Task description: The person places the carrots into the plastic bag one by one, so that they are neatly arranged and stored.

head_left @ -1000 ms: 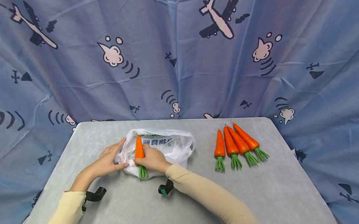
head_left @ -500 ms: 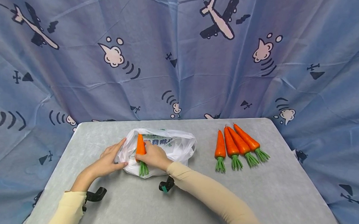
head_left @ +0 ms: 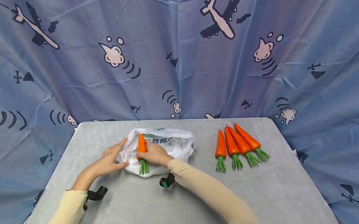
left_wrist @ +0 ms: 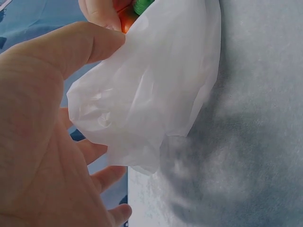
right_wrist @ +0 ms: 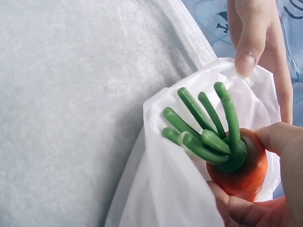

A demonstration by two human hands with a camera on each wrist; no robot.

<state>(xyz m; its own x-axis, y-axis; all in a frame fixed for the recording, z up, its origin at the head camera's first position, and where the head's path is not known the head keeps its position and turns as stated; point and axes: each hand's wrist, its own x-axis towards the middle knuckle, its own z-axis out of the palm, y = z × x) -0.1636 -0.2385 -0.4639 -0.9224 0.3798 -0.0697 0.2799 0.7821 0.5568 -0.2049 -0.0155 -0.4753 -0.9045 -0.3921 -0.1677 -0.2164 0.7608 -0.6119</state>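
Shifted slightly toward the grey tabletop [head_left: 126, 209]'s far edge since a second ago: orange tapered carrot with green stalks [head_left: 141, 145], in right hand [head_left: 153, 154]'s thumb-and-finger pinch, at the mouth of crumpled white plastic bag [head_left: 181, 151]. Against the bag's left edge: left hand [head_left: 108, 160], fingers spread, thumb on plastic. Across a wide gap, toward the far right corner: four more orange carrots [head_left: 231, 141]. Room along the near edge.

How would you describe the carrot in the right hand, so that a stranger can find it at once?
On the grey table, left of centre, sits an open white plastic bag. At its mouth, the right hand grips the carrot, green stalks toward the person. Unlike the four other carrots, lying on the table to the right, it is held.
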